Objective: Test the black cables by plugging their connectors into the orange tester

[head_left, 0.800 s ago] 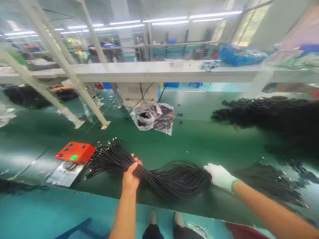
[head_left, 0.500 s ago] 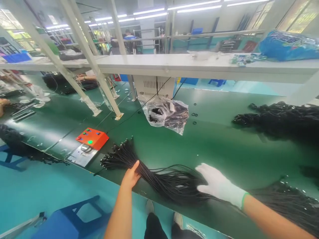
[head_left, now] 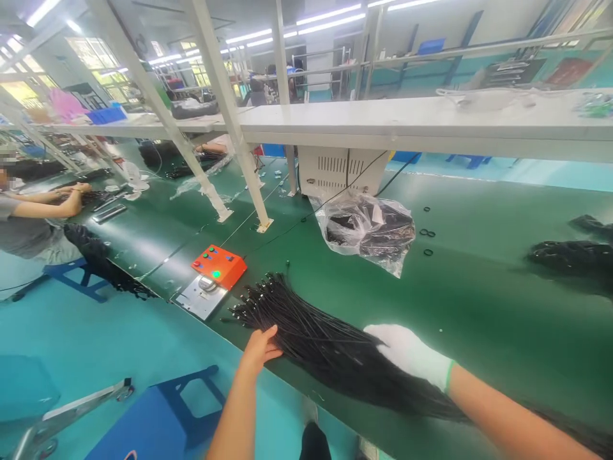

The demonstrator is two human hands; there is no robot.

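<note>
A thick bundle of thin black cables (head_left: 330,348) lies along the near edge of the green bench, its small connector ends fanned out at the left. My bare left hand (head_left: 261,350) is at the bundle's near side, just behind the fanned ends. Its thumb and fingers are apart and touch the outer cables. My right hand (head_left: 412,354), in a white glove with a green cuff, is closed over the middle of the bundle from above; its fingertips are partly hidden among the cables. The cables run on rightward beneath my right forearm.
An orange control box (head_left: 220,265) with a metal plate stands left of the cables. A clear plastic bag (head_left: 368,230) with black contents lies behind them, near several small black rings (head_left: 426,233). More black cables (head_left: 569,259) lie right. A co-worker (head_left: 33,217) sits far left; a blue stool (head_left: 158,415) stands below.
The view has swung right to left. My left hand has loosened from around the cables to their near side. My right hand, spread before, has closed on the bundle, which lies straighter.
</note>
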